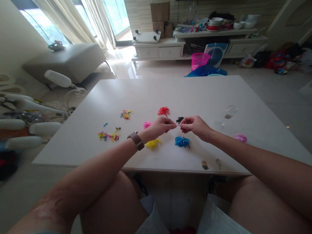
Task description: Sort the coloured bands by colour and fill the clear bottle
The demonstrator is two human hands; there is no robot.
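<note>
My left hand (166, 125), with a watch (136, 140) on its wrist, is closed in a pinch over the table. Its fingertips almost meet those of my right hand (193, 126), which pinches too. A tiny pale pink thing seems to lie between them, too small to make out. Small band-like pieces lie around in piles: red (163, 111) behind, black (179, 119) partly hidden by my right fingers, pink (147, 125) partly covered by my left hand, yellow (153, 144) and blue (182, 142) nearer me. Two mixed-colour piles (126, 114) (108, 135) lie to the left.
On the white table (198, 92) are a clear jar (231, 111) lying on its side, a pinkish-purple item (241, 137), a minion sticker (204, 165) and a small pale piece (218, 163) by the front edge. A pink basket (199, 60) stands beyond the table, chairs (43, 129) at left.
</note>
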